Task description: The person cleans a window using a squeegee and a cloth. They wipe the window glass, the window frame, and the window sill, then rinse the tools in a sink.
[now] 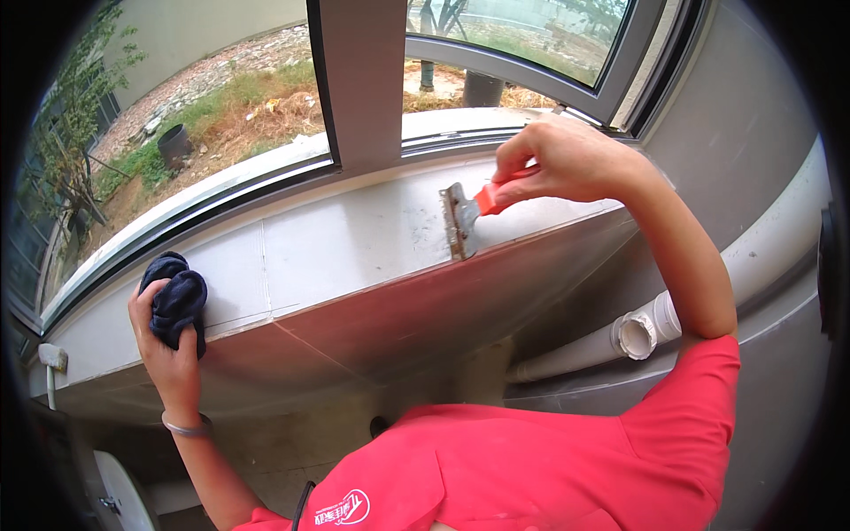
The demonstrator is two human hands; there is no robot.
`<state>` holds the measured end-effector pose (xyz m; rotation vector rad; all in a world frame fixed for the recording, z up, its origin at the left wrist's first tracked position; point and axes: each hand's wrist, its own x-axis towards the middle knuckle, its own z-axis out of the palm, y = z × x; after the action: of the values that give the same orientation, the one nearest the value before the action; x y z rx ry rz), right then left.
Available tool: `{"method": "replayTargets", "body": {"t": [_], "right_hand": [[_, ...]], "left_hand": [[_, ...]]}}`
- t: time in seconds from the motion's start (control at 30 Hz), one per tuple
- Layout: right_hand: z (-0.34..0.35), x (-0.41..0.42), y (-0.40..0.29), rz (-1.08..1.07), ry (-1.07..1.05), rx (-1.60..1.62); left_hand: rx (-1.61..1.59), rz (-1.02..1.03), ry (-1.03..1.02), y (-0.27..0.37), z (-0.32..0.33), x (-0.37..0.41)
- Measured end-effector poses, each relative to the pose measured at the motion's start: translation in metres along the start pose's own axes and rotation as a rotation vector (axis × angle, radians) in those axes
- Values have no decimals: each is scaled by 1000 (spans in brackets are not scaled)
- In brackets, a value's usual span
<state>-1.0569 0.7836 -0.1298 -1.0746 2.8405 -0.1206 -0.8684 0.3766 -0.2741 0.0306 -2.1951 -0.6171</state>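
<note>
My right hand [558, 159] grips the orange handle of a scraper [461, 216]. The scraper's metal blade looks worn and rust-stained, and its edge is at the white tiled windowsill [345, 232], close to the sill's front edge. Small dark specks and scuffs mark the tile just left of the blade. A bunched dark navy cloth [176, 302] is held in my left hand [166, 338], over the left part of the sill. Between the two hands a tile joint crosses the sill.
Behind the sill stands a grey-framed window, its right sash [518, 60] tilted out. White plastic pipe [637, 335] with an open branch runs at the right. A white-handled tool [53, 358] leans at the sill's left end, above a white ceramic fixture [123, 491].
</note>
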Motion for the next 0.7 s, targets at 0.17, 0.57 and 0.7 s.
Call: {"method": "replayTargets", "body": {"t": [0.17,0.57,0.7], "right_hand": [[31,27,-34,-223,61,135],[111,-117,94,-10,1310,1004],[143,-156,117,23,1444,1106]], "left_hand": [[-32,-21,-62,7,5,8],[-153,249,-486,165,145,49],[-116,360,-539,232,228,65]]}}
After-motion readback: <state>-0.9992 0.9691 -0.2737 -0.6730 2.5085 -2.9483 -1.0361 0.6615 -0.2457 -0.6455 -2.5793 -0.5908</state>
